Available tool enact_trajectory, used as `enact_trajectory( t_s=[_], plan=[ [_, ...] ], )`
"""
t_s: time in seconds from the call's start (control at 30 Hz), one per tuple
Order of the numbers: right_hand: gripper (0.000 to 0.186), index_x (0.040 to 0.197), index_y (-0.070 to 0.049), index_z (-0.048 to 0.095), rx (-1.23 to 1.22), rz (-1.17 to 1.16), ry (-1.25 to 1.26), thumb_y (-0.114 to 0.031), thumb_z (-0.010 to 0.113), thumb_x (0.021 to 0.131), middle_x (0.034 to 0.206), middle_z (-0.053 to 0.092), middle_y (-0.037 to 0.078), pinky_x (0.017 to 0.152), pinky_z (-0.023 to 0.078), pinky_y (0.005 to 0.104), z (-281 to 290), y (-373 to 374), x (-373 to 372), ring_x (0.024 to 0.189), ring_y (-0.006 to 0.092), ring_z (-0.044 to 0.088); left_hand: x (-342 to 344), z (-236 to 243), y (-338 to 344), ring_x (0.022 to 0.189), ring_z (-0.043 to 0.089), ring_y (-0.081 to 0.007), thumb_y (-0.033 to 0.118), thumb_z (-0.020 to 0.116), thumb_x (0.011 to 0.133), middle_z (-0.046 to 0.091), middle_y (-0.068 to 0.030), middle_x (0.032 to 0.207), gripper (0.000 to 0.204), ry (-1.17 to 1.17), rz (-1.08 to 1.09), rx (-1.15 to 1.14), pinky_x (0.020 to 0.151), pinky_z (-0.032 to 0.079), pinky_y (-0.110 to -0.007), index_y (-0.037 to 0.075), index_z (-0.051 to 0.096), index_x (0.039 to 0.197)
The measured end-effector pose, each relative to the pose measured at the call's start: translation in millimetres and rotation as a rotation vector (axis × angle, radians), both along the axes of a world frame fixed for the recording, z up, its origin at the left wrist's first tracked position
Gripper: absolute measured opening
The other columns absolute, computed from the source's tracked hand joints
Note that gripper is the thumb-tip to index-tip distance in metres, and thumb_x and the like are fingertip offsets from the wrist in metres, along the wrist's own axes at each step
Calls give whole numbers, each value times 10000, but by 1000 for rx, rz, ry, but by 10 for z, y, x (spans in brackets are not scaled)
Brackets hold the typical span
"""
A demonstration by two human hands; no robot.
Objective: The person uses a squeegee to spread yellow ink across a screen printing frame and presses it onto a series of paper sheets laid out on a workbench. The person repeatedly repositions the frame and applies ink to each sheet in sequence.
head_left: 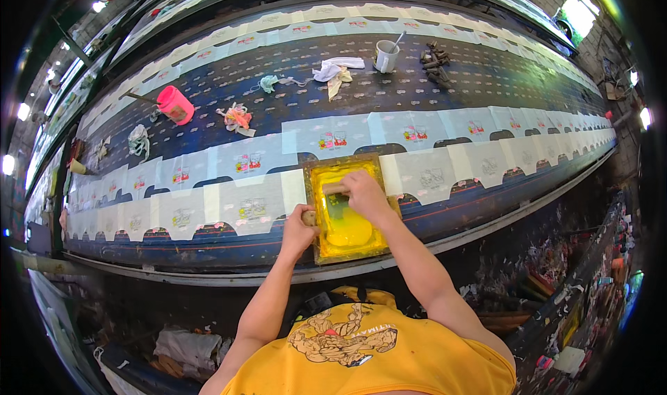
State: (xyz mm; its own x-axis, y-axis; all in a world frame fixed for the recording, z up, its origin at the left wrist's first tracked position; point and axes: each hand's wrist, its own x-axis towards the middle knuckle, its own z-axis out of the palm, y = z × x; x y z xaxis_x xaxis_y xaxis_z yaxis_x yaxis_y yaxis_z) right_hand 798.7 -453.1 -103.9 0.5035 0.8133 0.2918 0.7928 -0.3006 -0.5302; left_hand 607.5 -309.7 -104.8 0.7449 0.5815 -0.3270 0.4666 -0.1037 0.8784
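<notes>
Right fingers [352, 184] grip a squeegee [334, 188], pink bucket [176, 106] and mug [384, 60] beyond.

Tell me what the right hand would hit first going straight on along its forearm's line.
Probably the far rim of the frame, just beyond the right hand and its squeegee; the hand's height is unclear, so it might pass above.

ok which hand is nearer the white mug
Right. The right hand holds a wooden bar over the yellow frame, below the white mug in the picture; the left hand is at the frame's left edge, lower and farther off.
</notes>
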Motion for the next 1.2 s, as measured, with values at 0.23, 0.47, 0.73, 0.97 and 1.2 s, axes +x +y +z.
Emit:
enact_trajectory(
  t_s=[0.23, 0.47, 0.73, 0.97, 1.2],
  plan=[
    [354, 1111, -8, 696, 27, 45, -91, 20, 664, 760, 1079, 684, 138, 951, 540, 436, 93, -716, -715, 1055, 348, 642, 11, -17, -53, 860, 685, -213, -18, 798, 664, 723, -123, 922, 510, -24, 36, 47, 792, 558, -351, 30, 680, 1158],
    [338, 1115, -6, 701, -6, 84, -60, 12, 657, 781, 1087, 692, 130, 960, 546, 418, 293, -976, -315, 1083, 333, 649, 270, 140, -389, 809, 663, -197, -90, 761, 642, 720, -103, 934, 506, -74, 127, 0, 727, 557, -338, 19, 695, 1131],
    [297, 1107, -10, 703, -30, 1, -122, -4, 654, 815, 1131, 700, 127, 970, 544, 414, 512, -2134, 576, 1125, 322, 648, 1294, 41, -1576, 822, 647, -176, -59, 772, 662, 698, -72, 925, 512, -170, 146, -50, 738, 546, -322, 14, 695, 1162],
    [307, 1135, -12, 678, -11, 5, -56, -7, 648, 830, 1151, 700, 134, 968, 546, 418, 263, -2760, 1028, 1120, 328, 647, 1742, 78, -2176, 855, 658, -177, -61, 773, 659, 705, -85, 961, 526, -71, 124, -77, 756, 551, -324, 24, 703, 1173],
    [302, 1140, -13, 669, 35, 34, -25, -7, 646, 838, 1148, 697, 137, 956, 548, 418, 212, -2854, 1148, 1097, 331, 652, 1810, -33, -2221, 884, 665, -199, -76, 749, 641, 705, -91, 983, 532, -30, 106, 7, 793, 557, -334, 19, 702, 1162]
  ],
)
